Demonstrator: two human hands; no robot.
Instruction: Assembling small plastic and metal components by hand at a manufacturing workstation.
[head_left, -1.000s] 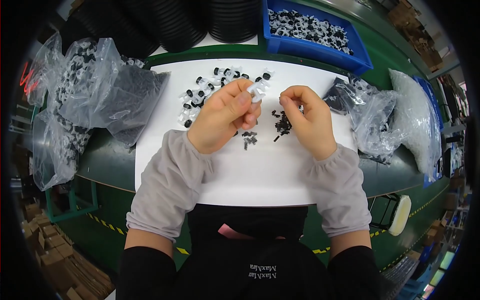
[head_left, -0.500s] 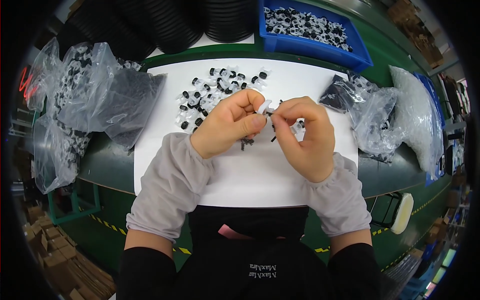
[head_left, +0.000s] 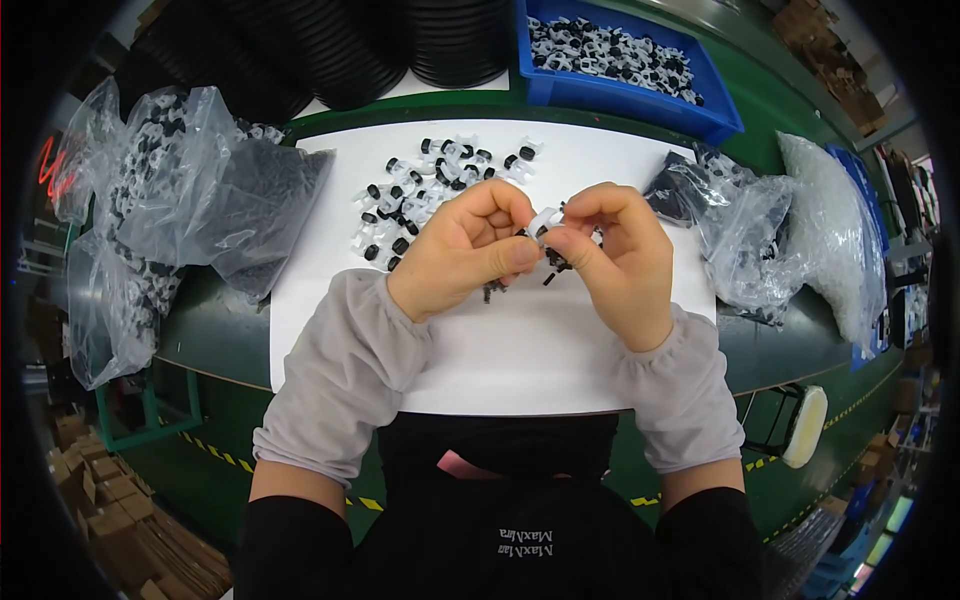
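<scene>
Pinching 1 white part [head_left: 543, 221]: 2 hands [head_left: 458, 252] [head_left: 630, 262] (white lettering [head_left: 525, 536] below).

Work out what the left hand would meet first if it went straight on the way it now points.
Past the small white piece that it holds, the left hand would probably meet the right hand, facing it from the other side; their relative depth is hard to judge here.

Looks like a small white plastic piece [head_left: 544, 221], held aloft.
Slants up toward the right, pinched between the left hand [head_left: 455, 252] and the right hand [head_left: 627, 268] (partly covered, too hidden to trace in full).
</scene>
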